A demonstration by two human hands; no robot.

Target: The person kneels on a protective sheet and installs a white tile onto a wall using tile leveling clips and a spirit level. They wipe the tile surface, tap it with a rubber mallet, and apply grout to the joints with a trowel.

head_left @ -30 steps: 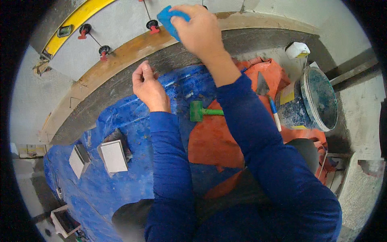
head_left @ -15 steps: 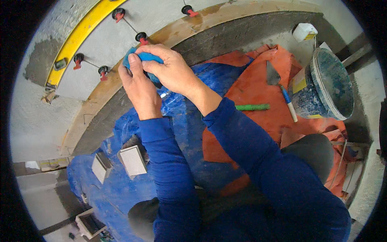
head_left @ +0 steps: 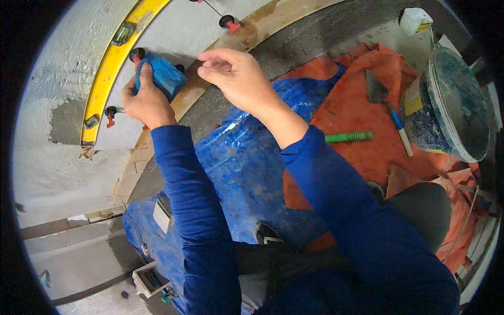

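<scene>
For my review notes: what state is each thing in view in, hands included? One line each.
Blue cloth or sponge: crumpled, gripped.
Left hand: closed around it.
Right hand: empty, fingers loosely curled.
Bucket: uncovered, smeared with residue.
Trowel: lying on the orange sheet.
Green handle: lying, one end hidden by the right sleeve.
Orange sheet: rumpled.
Blue sheet: wrinkled, stained.
</scene>
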